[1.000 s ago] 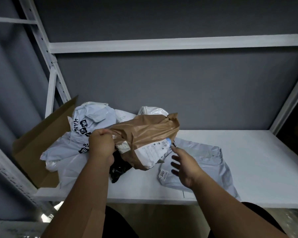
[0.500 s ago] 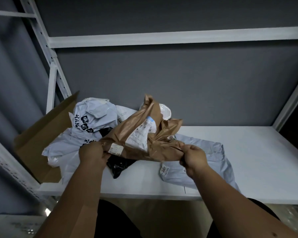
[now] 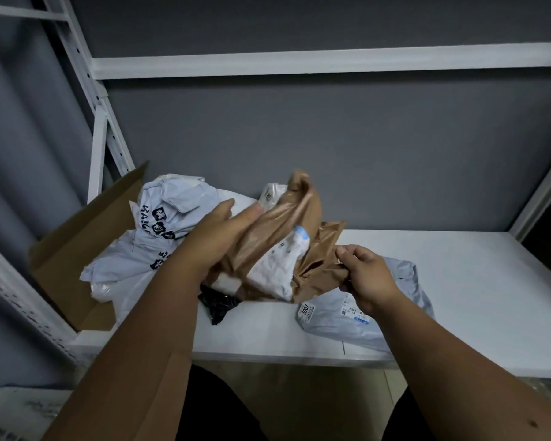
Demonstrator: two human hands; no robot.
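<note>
Hands are seen at work on a crumpled brown mailer bag (image 3: pixel 318 272), which is held up just above the front part of a white shelf (image 3: pixel 458 281), between a heap of parcels on the left and a flat mailer on the right. The left hand (image 3: pixel 217 233) is laid against the bag's left side with the fingers stretched out almost straight and the palm turned to the plastic; nothing is clasped by it. The right hand (image 3: pixel 368 275) is closed on the bag's right edge, a fold of the brown plastic being pinched between the thumb and the curled fingers. A white shipping label (image 3: pixel 277 268) with a blue corner is stuck on the face of the bag that is turned to the camera, and the bag's top is drawn up into a peak. Under the right hand and wrist a grey mailer (image 3: pixel 401 316) is laid flat on the shelf, with a small tag marked 3007 (image 3: pixel 306 311) at its near left corner. A black bag (image 3: pixel 218 302) is seen below the brown one, resting on the shelf. Behind the left hand, pale grey bags with black print (image 3: pixel 169 218) are piled in and over an open cardboard box (image 3: pixel 74 256) at the shelf's left end, and a small white packet (image 3: pixel 271 194) is partly hidden behind the brown bag's peak. The shelf is backed by a grey wall (image 3: pixel 363 154), and a white upper rail (image 3: pixel 299 63) and a perforated white upright (image 3: pixel 83 74) are seen above.
</note>
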